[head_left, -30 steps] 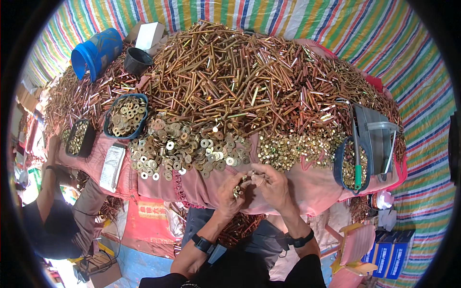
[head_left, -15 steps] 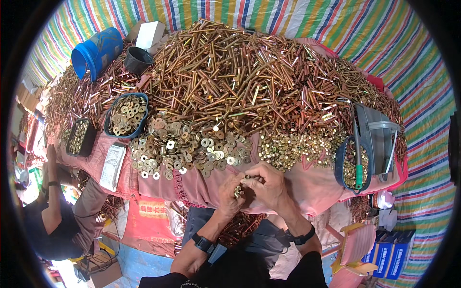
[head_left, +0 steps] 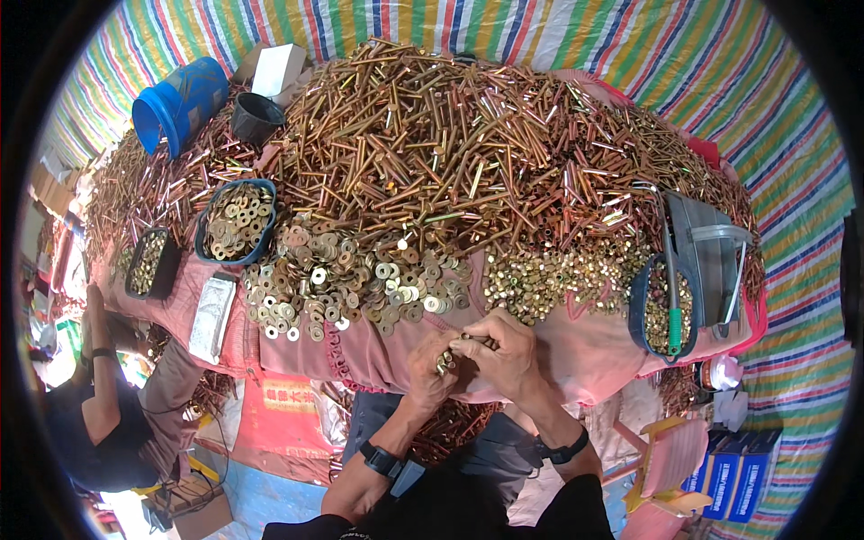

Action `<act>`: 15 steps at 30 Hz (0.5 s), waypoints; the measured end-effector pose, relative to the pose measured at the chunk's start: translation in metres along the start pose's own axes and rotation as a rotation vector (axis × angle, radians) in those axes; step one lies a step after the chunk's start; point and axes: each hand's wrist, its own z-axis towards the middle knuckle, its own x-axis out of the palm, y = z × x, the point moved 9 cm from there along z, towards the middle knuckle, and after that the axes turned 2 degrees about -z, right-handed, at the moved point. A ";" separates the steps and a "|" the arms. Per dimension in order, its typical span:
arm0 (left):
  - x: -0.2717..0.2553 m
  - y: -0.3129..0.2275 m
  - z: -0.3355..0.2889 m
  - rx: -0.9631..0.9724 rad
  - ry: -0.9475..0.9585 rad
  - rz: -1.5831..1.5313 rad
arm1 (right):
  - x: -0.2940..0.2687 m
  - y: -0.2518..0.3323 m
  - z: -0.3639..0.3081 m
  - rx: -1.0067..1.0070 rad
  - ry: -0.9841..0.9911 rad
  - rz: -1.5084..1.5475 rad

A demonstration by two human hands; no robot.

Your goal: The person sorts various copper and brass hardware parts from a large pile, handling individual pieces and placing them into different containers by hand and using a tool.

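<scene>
My left hand (head_left: 430, 376) is closed around several gold-coloured bolts (head_left: 445, 363), whose ends poke out between the fingers. Right beside it, my right hand (head_left: 506, 353) pinches a short gold-coloured metal piece (head_left: 481, 340) that looks like a bolt end; most of it is hidden by the fingers. The two hands touch over the pink cloth (head_left: 576, 346) at the near edge of the heap. Beyond them on the left lies a spread of flat washers (head_left: 360, 279), and on the right a pile of small gold nuts (head_left: 549, 283).
A large heap of bolts (head_left: 423, 144) fills the far side. Around it stand a blue tub of washers (head_left: 200, 236), a black tray (head_left: 164, 279), a dark nut basket (head_left: 637, 315), a grey scoop (head_left: 711, 270) and a blue bucket (head_left: 184, 103). A co-worker (head_left: 99, 396) sits at left.
Both hands stay together in nearly the same place, with small shifts of the fingers on the metal pieces. The view has tilted very slightly.
</scene>
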 end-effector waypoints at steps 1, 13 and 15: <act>-0.001 -0.003 0.001 0.022 -0.005 0.004 | 0.004 -0.005 0.000 0.060 0.043 0.021; -0.003 -0.003 0.003 -0.003 -0.033 0.005 | 0.001 0.005 -0.002 0.037 0.022 -0.022; -0.003 -0.002 0.003 -0.012 -0.029 -0.003 | -0.004 0.005 -0.003 0.031 -0.030 0.021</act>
